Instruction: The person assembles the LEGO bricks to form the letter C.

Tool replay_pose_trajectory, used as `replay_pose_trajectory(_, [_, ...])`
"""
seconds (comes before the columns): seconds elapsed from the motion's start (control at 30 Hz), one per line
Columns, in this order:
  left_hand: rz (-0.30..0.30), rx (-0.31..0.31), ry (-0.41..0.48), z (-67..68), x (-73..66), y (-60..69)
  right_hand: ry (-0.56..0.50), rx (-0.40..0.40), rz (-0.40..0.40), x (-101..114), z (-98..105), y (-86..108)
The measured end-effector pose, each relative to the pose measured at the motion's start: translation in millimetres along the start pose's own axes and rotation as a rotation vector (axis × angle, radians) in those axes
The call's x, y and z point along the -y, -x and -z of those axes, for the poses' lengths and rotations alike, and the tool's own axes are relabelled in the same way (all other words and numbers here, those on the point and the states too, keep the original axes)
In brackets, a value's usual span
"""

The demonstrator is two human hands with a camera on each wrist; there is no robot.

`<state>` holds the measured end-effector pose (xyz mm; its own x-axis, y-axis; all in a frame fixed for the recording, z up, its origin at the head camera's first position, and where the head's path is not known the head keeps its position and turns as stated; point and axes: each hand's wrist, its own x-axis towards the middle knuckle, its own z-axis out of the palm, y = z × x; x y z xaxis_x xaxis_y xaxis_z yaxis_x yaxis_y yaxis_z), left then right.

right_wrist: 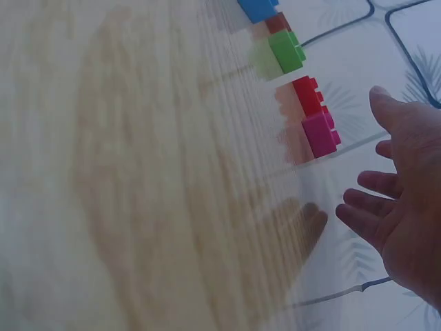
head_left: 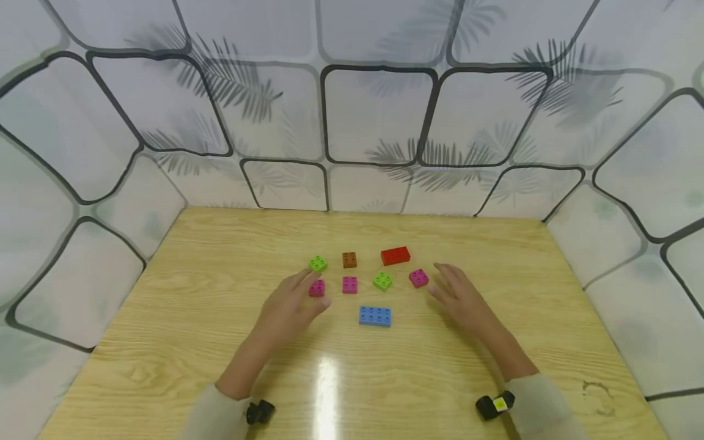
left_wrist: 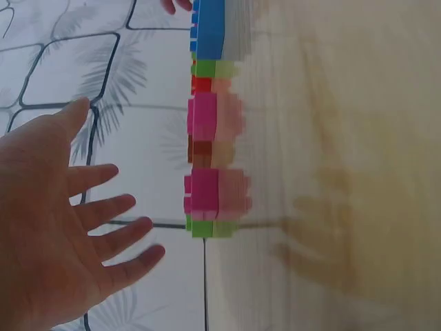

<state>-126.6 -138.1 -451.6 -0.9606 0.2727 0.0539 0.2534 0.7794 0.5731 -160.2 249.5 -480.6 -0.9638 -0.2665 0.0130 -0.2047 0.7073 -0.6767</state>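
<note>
Plainly, the blue brick (head_left: 375,316) lies in the lower middle of the head view, its long axis running left to right and its studs facing up. Above it, right of centre, the red brick (head_left: 395,255) also stretches sideways, its right end angled slightly toward the top of the frame. The brown brick (head_left: 349,260) and the middle pink brick (head_left: 349,285) sit square to the frame; the right-hand pink brick (head_left: 418,278), the left green brick (head_left: 318,263) and the right green brick (head_left: 382,280) are turned askew.

The left hand (head_left: 288,305) has its fingers spread, overlapping the left-hand pink brick (head_left: 316,288) in the head view; the left wrist view shows a gap between fingertips and studs. The right hand (head_left: 461,299), fingers loosely extended, is near the right-hand pink brick, and the right wrist view shows them apart. That view also shows the red brick's studs clearly, which are hard to make out from the head.

All the bricks look glossy, the blue with two rows of four studs, and both wrist views catch their reflections in the pale wood-grained tabletop (head_left: 192,293).
</note>
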Motion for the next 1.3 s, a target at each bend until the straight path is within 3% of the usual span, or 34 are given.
replay_pose_trajectory(0.23, [-0.009,0.037,0.176,-15.1,-14.1,-3.9,-0.071,0.018,0.052,-4,3,-13.1])
replay_pose_trajectory(0.43, [-0.062,0.137,0.279,-31.1,-24.9,-10.0,-0.055,0.032,0.095,-11,5,-23.9])
replay_pose_trajectory(0.63, [-0.046,0.223,0.332,-36.6,-27.0,-16.5,-0.106,0.059,0.119,-15,5,-32.8])
replay_pose_trajectory(0.9, [-0.107,0.312,0.301,-43.5,-26.2,-26.4,-0.079,0.072,0.148,-16,3,-41.0])
replay_pose_trajectory(1.3, [-0.115,0.344,0.23,-49.3,-28.0,-32.8,-0.079,0.091,0.134,-17,-1,-44.2])
